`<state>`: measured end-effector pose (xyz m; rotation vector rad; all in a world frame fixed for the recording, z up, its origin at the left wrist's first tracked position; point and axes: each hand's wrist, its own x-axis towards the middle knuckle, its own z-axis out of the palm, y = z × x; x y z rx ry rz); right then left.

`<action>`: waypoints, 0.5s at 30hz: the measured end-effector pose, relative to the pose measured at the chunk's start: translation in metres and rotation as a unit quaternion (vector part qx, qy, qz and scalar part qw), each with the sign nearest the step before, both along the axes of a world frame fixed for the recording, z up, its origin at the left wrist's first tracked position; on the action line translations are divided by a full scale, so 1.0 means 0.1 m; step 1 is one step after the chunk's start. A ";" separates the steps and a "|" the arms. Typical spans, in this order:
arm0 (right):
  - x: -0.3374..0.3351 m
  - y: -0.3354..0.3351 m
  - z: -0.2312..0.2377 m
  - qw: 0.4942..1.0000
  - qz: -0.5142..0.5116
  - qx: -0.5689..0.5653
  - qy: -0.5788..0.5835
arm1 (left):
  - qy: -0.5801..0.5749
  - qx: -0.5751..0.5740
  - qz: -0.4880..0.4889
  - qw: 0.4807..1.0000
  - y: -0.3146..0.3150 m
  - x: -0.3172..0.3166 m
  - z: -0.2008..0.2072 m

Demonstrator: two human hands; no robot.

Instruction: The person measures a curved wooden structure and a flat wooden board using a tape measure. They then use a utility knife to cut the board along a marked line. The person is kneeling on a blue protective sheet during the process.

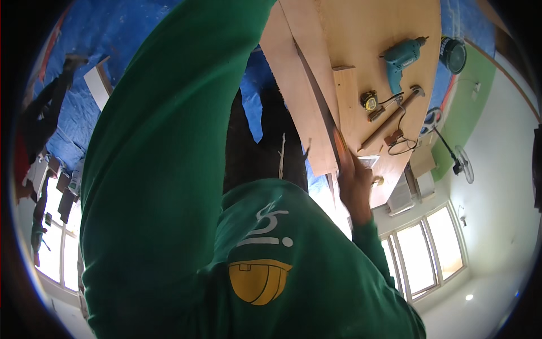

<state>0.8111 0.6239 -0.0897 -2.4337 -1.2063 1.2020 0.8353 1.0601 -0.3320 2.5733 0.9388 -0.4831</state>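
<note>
My right hand (355, 183) is closed around the orange-and-black handle of a handsaw (323, 104). The dark blade tapers away from the hand, lying along the edge between light plywood boards (302, 118). My left arm, in a green sleeve (164, 147), reaches up past the top of the view, so my left hand is out of sight. Close to the right hand, on the wooden work surface (361, 34), lie a hammer (389, 120) with a wooden handle, a yellow-and-black tape measure (369, 101) and a teal power drill (403, 61).
A thin wooden strip (346, 93) lies on the surface, and a dark cord (402, 148) curls near the hammer. Beyond the right edge stand a dark round tub (453, 55) and a fan (463, 164). Blue sheeting (127, 34) covers the floor. Another person (39, 121) is at the left.
</note>
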 end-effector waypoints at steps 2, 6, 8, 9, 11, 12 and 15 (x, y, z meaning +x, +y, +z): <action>0.06 0.34 -1.00 0.986 0.069 0.134 -0.072 | -0.016 0.014 -0.019 1.000 -0.06 0.01 -0.06; 0.08 1.17 -1.21 0.982 -0.178 0.028 0.057 | -0.010 -0.005 -0.027 1.000 -0.08 0.08 0.07; 0.07 0.94 -1.02 0.986 -0.156 0.020 0.064 | -0.010 0.010 -0.033 0.999 -0.02 0.03 -0.02; 0.07 0.76 -0.81 0.984 -0.162 -0.014 0.074 | -0.003 0.018 -0.029 0.999 0.05 0.06 0.01; -0.07 0.14 -0.13 0.989 -0.129 -0.056 0.041 | 0.014 0.007 -0.026 1.000 -0.03 0.03 0.03; -0.11 0.01 0.18 0.989 -0.123 -0.066 0.040 | 0.013 0.003 -0.016 1.000 -0.05 -0.01 0.02; -0.13 -0.03 0.77 0.986 -0.123 -0.097 0.061 | -0.002 -0.010 0.006 1.000 -0.04 -0.02 -0.02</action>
